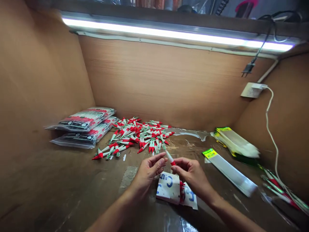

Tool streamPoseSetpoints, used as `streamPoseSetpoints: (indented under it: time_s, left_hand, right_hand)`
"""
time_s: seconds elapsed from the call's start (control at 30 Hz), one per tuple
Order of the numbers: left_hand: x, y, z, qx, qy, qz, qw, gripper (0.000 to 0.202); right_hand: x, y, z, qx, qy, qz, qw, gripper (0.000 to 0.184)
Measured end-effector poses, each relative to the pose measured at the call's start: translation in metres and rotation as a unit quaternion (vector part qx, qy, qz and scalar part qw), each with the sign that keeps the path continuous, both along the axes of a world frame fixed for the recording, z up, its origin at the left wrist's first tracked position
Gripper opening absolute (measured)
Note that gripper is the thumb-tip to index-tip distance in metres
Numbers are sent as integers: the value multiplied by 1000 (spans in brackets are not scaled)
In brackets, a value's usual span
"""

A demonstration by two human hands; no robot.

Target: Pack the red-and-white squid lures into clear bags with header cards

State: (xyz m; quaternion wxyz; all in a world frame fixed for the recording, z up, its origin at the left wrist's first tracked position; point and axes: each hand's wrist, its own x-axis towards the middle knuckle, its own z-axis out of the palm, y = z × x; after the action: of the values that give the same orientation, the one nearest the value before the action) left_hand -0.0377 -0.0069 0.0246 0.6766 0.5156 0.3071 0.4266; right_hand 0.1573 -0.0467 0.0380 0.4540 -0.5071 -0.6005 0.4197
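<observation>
A slim white squid jig [169,157] with a red tip and a green hooked end is pinched by its red end in my right hand [193,172]. My left hand [152,166] is close beside the jig's body, thumb and fingers drawn together; what they hold, if anything, is hidden. Below both hands lies a folded white wrapper [168,188] with blue lettering, red pieces showing at its open side. Beyond my fingers spreads a loose pile of red-and-white squid jigs [135,133].
Stacked plastic packs [84,120] stand at the left. To the right lie a clear sleeve with a yellow-green header [231,172], a stack of similar sleeves [238,141] and more jigs [280,188]. A white cable [270,129] hangs along the right wall.
</observation>
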Motion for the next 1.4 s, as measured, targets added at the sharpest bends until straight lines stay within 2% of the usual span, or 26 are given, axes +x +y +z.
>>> streamPoseSetpoints:
  time_s: [0.1,0.2,0.43,0.63,0.8,1.0,1.13,1.23,1.4]
  left_hand:
    - [9,-10,0,-54,-72,-40,995,34]
    - [14,-14,-4,-77,-94,-45,992,25]
    - [15,-11,-5,-83,-102,-39,991,29]
    - [19,-17,-4,-62,-104,-49,991,28]
    - [23,-20,-9,-45,-93,-41,994,26]
    - [25,-20,-12,-26,-105,-25,994,22]
    - [27,-24,-12,9,-88,30,996,20]
    - [29,-28,-11,30,-79,67,994,20]
    - [29,-35,-6,54,-45,84,994,20]
  right_hand:
    - [-5,-19,-12,8,-4,-10,1000,25]
    - [-9,-26,-15,35,-8,-20,999,21]
    - [-9,-30,-10,69,-42,-31,996,14]
    - [-10,-32,-6,123,-122,-77,982,20]
    - [-16,-33,-7,174,-140,-113,968,11]
    - [-17,-36,-8,227,-69,-103,966,4]
    - [-16,-35,-6,237,-14,-96,967,12]
    - [-17,-34,-6,215,20,-105,971,18]
    - [-20,-35,-8,163,67,-116,977,17]
